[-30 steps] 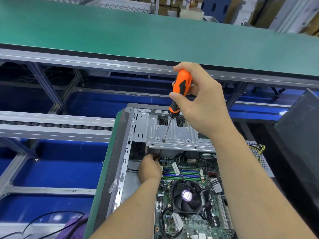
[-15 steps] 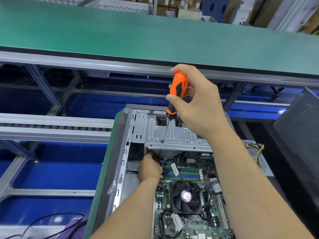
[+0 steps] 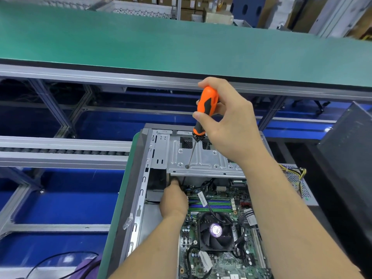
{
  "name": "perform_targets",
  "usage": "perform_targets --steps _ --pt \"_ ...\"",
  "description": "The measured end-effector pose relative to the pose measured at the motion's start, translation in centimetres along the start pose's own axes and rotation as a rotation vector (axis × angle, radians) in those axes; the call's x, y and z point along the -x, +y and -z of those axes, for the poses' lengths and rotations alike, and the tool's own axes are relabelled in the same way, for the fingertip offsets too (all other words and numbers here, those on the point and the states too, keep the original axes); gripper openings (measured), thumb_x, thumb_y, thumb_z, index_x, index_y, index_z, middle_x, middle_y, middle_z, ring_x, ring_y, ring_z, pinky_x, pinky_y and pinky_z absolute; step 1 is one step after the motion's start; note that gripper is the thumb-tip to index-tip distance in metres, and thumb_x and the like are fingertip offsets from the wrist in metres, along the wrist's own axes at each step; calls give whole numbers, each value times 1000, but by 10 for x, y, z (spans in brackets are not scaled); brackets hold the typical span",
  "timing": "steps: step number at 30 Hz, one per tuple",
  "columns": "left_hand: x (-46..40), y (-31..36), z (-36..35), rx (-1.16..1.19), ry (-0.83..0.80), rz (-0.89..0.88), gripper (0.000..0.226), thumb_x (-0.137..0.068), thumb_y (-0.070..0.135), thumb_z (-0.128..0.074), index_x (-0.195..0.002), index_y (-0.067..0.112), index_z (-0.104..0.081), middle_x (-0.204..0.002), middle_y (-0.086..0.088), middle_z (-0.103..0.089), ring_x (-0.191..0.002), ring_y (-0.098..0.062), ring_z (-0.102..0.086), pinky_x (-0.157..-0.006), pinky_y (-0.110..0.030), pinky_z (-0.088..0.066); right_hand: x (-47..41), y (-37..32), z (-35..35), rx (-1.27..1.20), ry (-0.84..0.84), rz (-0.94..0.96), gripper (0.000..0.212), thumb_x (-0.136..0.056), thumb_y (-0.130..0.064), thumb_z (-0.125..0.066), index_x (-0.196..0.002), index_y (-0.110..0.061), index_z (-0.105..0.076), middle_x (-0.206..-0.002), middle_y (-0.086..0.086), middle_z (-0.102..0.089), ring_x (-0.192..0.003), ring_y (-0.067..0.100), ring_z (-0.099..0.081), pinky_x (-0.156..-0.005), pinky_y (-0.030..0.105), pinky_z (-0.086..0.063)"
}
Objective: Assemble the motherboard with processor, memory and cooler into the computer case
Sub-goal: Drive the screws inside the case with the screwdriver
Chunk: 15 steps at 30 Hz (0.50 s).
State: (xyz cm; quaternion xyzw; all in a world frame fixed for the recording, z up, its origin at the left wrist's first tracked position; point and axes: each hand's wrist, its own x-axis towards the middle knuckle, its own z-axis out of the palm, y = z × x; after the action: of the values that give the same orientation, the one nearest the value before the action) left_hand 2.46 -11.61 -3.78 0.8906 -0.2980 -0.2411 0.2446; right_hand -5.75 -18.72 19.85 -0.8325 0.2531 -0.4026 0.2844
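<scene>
The open grey computer case point(image 3: 141, 178) lies on a green mat, and the green motherboard point(image 3: 221, 264) sits inside it. A black cooler fan point(image 3: 216, 231) and memory slots point(image 3: 213, 205) show on the board. My right hand point(image 3: 229, 125) grips an orange and black screwdriver point(image 3: 207, 103); its shaft passes through a hole in the silver drive bracket point(image 3: 203, 160). My left hand point(image 3: 174, 200) reaches under that bracket at the board's far left corner, fingers curled; what they hold is hidden.
A green conveyor belt point(image 3: 181, 47) runs across the back. A roller rail point(image 3: 60, 152) lies to the left over blue shelving. A dark panel point(image 3: 350, 158) stands at the right, and yellow power cables point(image 3: 293, 172) lie beside the case. A purple object point(image 3: 88, 266) sits at the bottom left.
My right hand and the screwdriver have shifted slightly left and tilted a little; the shaft stays in the bracket hole. My left hand stays under the bracket.
</scene>
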Motion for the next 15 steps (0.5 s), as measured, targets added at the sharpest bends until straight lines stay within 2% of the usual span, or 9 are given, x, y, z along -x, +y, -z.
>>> perform_targets --steps 5,9,15 --pt "6 3 2 102 22 -29 11 -95 12 -49 -102 17 -55 -80 -5 -62 -76 -31 -63 -64 -33 -51 0 1 1 5 3 -14 45 -88 -14 -74 -128 -22 -55 -100 -2 -65 -93 22 -66 -83 41 -57" --pt "6 4 0 188 67 -15 10 -93 11 -53 -98 10 -61 -78 -8 -66 -67 -27 -60 -54 -28 -41 0 1 0 -9 7 -28 44 -87 -12 -74 -127 -20 -56 -96 3 -66 -92 27 -66 -84 44 -57" --pt "6 7 -1 243 83 26 13 -92 4 -55 -99 8 -65 -86 -13 -71 -76 -31 -64 -61 -29 -46 0 -1 -1 4 -1 -40 44 -88 -12 -75 -127 -20 -56 -96 2 -65 -90 25 -66 -84 43 -57"
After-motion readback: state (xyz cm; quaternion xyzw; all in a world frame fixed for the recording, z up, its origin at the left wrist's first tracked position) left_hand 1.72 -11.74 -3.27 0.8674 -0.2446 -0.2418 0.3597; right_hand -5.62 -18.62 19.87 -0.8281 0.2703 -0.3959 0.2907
